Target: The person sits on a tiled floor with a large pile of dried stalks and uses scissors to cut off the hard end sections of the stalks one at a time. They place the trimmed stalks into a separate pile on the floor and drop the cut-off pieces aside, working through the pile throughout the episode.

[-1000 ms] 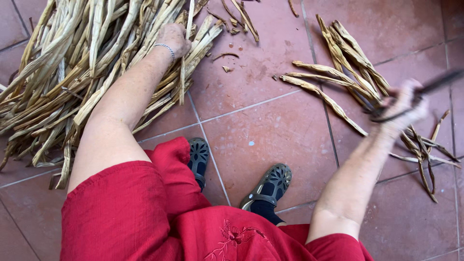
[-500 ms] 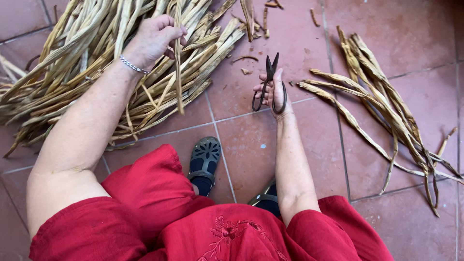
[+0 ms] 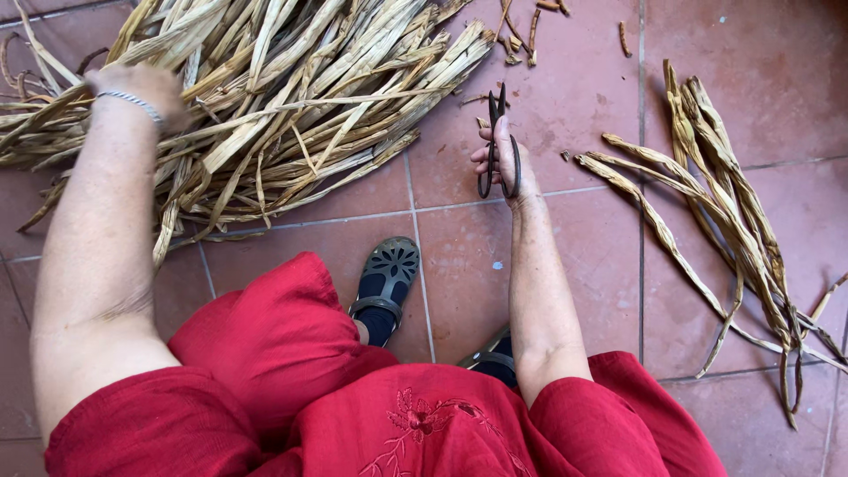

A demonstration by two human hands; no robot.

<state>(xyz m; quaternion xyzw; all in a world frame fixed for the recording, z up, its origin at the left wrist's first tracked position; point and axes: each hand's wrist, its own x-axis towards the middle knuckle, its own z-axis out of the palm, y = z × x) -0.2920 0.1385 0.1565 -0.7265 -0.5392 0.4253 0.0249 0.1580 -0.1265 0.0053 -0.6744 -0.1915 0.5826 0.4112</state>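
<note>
Big pile of dry straw-coloured leaves (image 3: pixel 265 115) fills the upper left; compared with half a second ago it sits larger and shifted in view, camera pointing a bit more left. Left hand (image 3: pixel 146 88) has slid out to the pile's left part, blurred, resting on the leaves; can't tell if it grips any. Smaller bundle of trimmed strips (image 3: pixel 724 221) lies well apart on the right, same spot on the floor as before. Right hand (image 3: pixel 502 159) is closed around the black scissors (image 3: pixel 496 146), fingers through the loop handles, blades together and pointing away from the person; a second ago this hand was out over the right bundle, now it sits between the two piles over bare tile. Floor (image 3: pixel 565 265) is reddish terracotta tile with pale grout lines. Red garment covers the lap, one dark sandal (image 3: pixel 384 283) planted on the tiles below the pile. Few brown scraps (image 3: pixel 530 31) lie near the top edge.
</note>
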